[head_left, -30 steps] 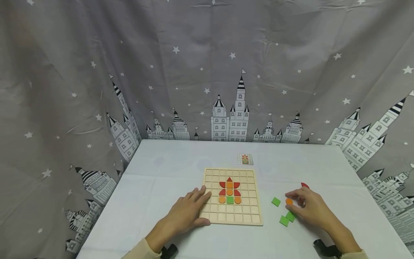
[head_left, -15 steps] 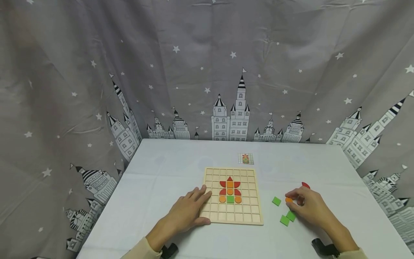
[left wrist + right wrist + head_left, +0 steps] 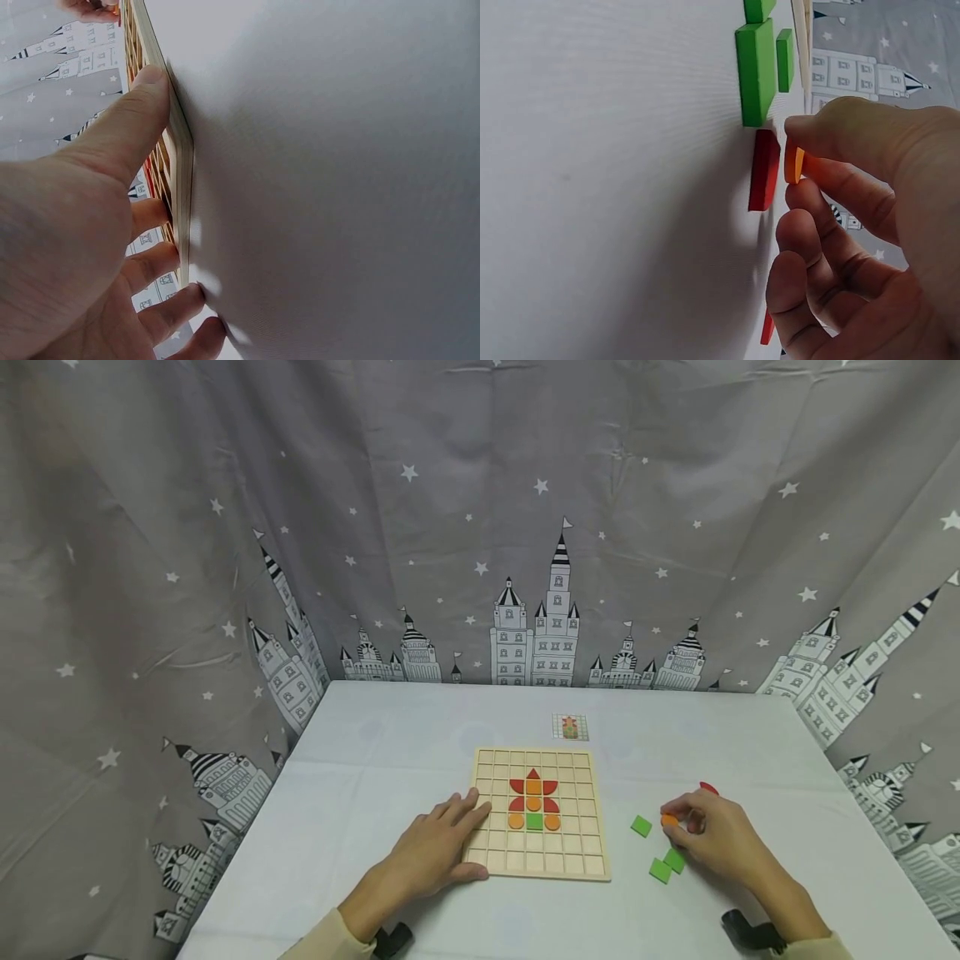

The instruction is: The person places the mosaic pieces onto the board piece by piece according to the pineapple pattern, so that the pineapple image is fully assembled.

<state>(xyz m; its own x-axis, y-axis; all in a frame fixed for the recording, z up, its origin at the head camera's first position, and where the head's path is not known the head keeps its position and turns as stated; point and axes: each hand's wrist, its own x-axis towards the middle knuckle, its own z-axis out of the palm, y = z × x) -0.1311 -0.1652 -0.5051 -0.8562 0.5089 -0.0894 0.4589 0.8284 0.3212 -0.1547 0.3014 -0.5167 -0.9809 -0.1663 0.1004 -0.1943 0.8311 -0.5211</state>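
Observation:
My right hand [image 3: 712, 835] pinches an orange round tile [image 3: 669, 820] between thumb and fingers at the right of the table. In the right wrist view, the orange tile [image 3: 794, 163] is held on edge, close over the table, with a red tile [image 3: 763, 171] just beneath. My left hand [image 3: 435, 846] rests at the left edge of a wooden grid board [image 3: 555, 864], its thumb by the near corner and its fingers spread along the side. On the board, red, orange and green tiles form a figure with a red triangle [image 3: 533, 774] on top.
Green square tiles [image 3: 660, 871] lie between the board and my right hand. Another red tile [image 3: 708, 788] shows behind that hand. A small pattern card [image 3: 570, 727] lies beyond the board, in front of a grey curtain [image 3: 420, 568] printed with castles.
My right thumb and fingers have closed on the orange round tile, which has moved up slightly from its place. The left hand and the board stay put.

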